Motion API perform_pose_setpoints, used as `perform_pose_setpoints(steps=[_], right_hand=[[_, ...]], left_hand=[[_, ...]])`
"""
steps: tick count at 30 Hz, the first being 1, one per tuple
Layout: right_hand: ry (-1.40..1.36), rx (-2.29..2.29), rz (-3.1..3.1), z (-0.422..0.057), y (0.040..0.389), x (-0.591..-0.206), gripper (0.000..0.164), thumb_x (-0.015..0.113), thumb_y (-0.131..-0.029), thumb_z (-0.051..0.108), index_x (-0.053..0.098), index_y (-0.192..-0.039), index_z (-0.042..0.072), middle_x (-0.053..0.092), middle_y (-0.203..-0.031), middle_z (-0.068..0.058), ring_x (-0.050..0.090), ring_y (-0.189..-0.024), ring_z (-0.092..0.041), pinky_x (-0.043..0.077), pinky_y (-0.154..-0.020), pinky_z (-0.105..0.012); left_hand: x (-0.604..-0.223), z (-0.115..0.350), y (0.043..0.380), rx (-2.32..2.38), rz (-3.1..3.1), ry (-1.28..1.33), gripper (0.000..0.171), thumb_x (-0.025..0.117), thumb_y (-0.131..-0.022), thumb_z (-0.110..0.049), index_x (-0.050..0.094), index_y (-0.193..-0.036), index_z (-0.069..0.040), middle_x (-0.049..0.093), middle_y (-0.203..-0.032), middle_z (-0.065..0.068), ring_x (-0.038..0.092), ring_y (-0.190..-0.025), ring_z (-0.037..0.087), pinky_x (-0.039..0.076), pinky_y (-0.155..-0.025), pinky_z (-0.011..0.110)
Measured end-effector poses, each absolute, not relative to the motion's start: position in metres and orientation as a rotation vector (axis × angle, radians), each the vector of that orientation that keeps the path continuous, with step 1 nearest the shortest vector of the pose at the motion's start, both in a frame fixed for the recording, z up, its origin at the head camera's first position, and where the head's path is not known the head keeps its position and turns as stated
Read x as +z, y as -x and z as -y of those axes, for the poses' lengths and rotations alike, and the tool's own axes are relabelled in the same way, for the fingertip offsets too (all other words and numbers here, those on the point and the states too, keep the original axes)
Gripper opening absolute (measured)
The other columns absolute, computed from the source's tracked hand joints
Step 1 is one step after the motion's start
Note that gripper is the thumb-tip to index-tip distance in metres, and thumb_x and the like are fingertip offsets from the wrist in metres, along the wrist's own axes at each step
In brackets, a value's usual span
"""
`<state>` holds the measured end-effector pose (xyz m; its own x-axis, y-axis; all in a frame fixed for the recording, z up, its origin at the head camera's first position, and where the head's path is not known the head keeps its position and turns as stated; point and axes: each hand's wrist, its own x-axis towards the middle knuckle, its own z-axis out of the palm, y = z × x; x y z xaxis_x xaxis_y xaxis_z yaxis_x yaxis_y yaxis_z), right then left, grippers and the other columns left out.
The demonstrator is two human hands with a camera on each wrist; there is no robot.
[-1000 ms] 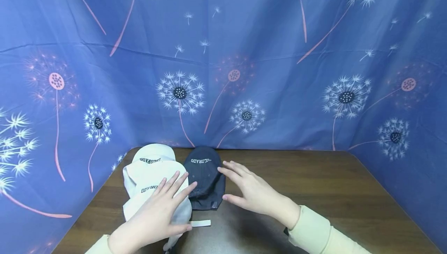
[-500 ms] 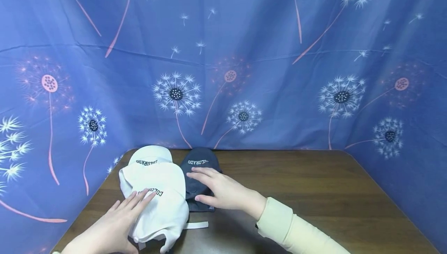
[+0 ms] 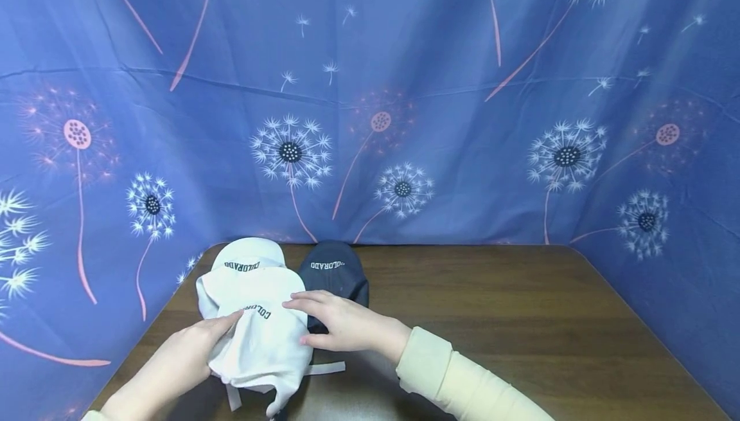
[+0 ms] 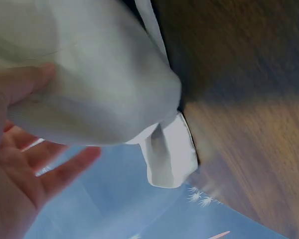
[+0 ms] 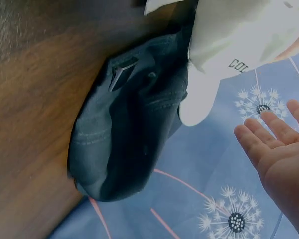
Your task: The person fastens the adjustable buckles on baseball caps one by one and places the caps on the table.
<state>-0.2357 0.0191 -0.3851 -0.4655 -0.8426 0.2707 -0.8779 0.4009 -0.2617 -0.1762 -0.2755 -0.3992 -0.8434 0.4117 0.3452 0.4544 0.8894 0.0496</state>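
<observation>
A white baseball cap (image 3: 272,350) with dark COLORADO lettering lies foremost on the table's left part. My left hand (image 3: 191,350) pinches its left side, thumb on the outer cloth and fingers behind it, as the left wrist view shows; the cloth (image 4: 109,84) bulges there. My right hand (image 3: 352,324) reaches over the cap's right side with fingers spread, and in the right wrist view the fingers are straight. A second white cap (image 3: 248,255) sits behind, partly covered. Beside it rests a dark cap (image 3: 335,273) with white lettering, partly hidden by the right hand.
The brown wooden table (image 3: 491,318) extends to the right. A blue dandelion-print cloth (image 3: 462,119) hangs around its back and sides. A white strap (image 3: 326,368) sticks out to the right of the front cap.
My right hand has moved left from beside the dark cap to over the front white cap. The left hand drew back left, and its fingers went behind that cap's side.
</observation>
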Motion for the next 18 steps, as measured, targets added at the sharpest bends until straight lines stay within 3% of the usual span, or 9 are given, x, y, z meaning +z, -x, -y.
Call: perform_pose_setpoints(steps=[2, 4, 9, 12, 15, 18], right_hand=[[-1.578, 0.570, 2.546, -0.018, 0.235, -0.386, 0.056, 0.058, -0.093, 0.038, 0.038, -0.143, 0.022, 0.040, -0.147, -0.002, 0.037, -0.135, -0.013, 0.035, -0.107, -0.029], [-1.583, 0.579, 2.544, -0.018, 0.234, -0.387, 0.056, 0.058, -0.093, 0.038, 0.039, -0.143, 0.022, 0.041, -0.146, -0.002, 0.037, -0.135, -0.013, 0.035, -0.108, -0.028], [-1.588, 0.606, 2.525, -0.019, 0.234, -0.385, 0.056, 0.058, -0.093, 0.039, 0.040, -0.142, 0.021, 0.041, -0.146, -0.002, 0.037, -0.135, -0.012, 0.035, -0.107, -0.028], [-1.581, 0.618, 2.513, -0.020, 0.234, -0.382, 0.059, 0.060, -0.091, 0.040, 0.039, -0.143, 0.021, 0.041, -0.147, -0.001, 0.037, -0.135, -0.012, 0.035, -0.107, -0.027], [-1.579, 0.626, 2.488, -0.020, 0.234, -0.378, 0.065, 0.064, -0.088, 0.041, 0.037, -0.144, 0.020, 0.041, -0.147, -0.001, 0.037, -0.135, -0.012, 0.034, -0.108, -0.027], [-1.580, 0.654, 2.471, -0.020, 0.235, -0.374, 0.070, 0.068, -0.085, 0.039, 0.037, -0.144, 0.019, 0.040, -0.147, -0.001, 0.036, -0.136, -0.012, 0.032, -0.109, -0.026]], left_hand=[[-0.396, 0.277, 0.177, -0.171, 2.701, 0.617, 0.050, 0.082, -0.063, -0.008, 0.068, -0.110, -0.014, 0.071, -0.095, 0.001, 0.068, -0.082, 0.019, 0.052, -0.063, 0.035], [-0.394, 0.278, 0.180, -0.147, 2.642, 0.623, 0.043, 0.081, -0.059, -0.005, 0.072, -0.099, -0.015, 0.071, -0.086, -0.001, 0.067, -0.071, 0.017, 0.050, -0.056, 0.032], [-0.388, 0.281, 0.186, -0.126, 2.475, 0.665, 0.052, 0.067, -0.048, 0.018, 0.074, -0.085, -0.018, 0.070, -0.071, -0.003, 0.056, -0.053, 0.009, 0.042, -0.045, 0.028], [-0.385, 0.282, 0.190, -0.128, 2.376, 0.690, 0.056, 0.061, -0.046, 0.021, 0.074, -0.085, -0.017, 0.069, -0.069, -0.003, 0.044, -0.048, 0.004, 0.035, -0.041, 0.025], [-0.380, 0.281, 0.196, -0.130, 2.285, 0.705, 0.053, 0.063, -0.049, 0.020, 0.073, -0.086, -0.017, 0.070, -0.073, -0.004, 0.047, -0.047, 0.007, 0.037, -0.041, 0.026], [-0.374, 0.278, 0.203, -0.140, 2.224, 0.709, 0.042, 0.069, -0.056, 0.012, 0.072, -0.085, -0.018, 0.071, -0.077, -0.003, 0.061, -0.055, 0.018, 0.045, -0.044, 0.033]])
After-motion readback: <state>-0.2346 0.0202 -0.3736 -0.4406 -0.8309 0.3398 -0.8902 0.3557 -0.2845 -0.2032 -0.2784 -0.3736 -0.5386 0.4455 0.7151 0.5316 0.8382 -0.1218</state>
